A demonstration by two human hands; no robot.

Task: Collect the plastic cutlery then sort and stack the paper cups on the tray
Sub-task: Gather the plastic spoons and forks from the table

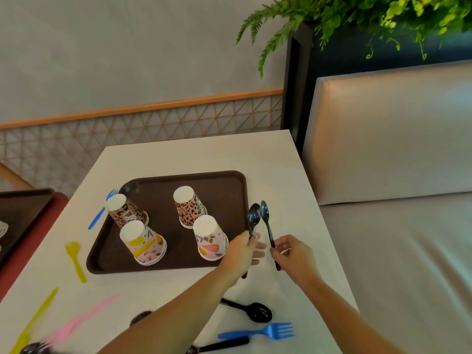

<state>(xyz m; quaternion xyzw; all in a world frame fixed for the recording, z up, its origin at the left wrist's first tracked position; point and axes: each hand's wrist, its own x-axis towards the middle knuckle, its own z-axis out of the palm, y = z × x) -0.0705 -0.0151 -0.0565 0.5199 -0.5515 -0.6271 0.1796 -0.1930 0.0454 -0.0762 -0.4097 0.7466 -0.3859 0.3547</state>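
Note:
A dark brown tray point(229, 180) lies on the white table with upside-down paper cups on it: two leopard-print ones point(125, 209) point(190, 206) and two pink fruit-print ones point(144, 242) point(210, 238). My left hand point(241, 252) grips a black plastic spoon point(253, 217) just right of the tray. My right hand point(293, 254) pinches a second black spoon point(267, 223) by its handle beside it. Loose cutlery lies around: a blue fork point(260, 332), a black slotted spoon point(251, 311), a black handle point(222, 344), a pink fork point(84, 318), a yellow spoon point(75, 259), a yellow knife point(35, 320), another blue fork point(101, 213).
A cushioned bench point(396, 226) runs along the table's right side, with a green plant point(357, 16) above it. At the left stands a red table with another dark tray point(20, 213). A lattice wall panel point(153, 129) lies behind.

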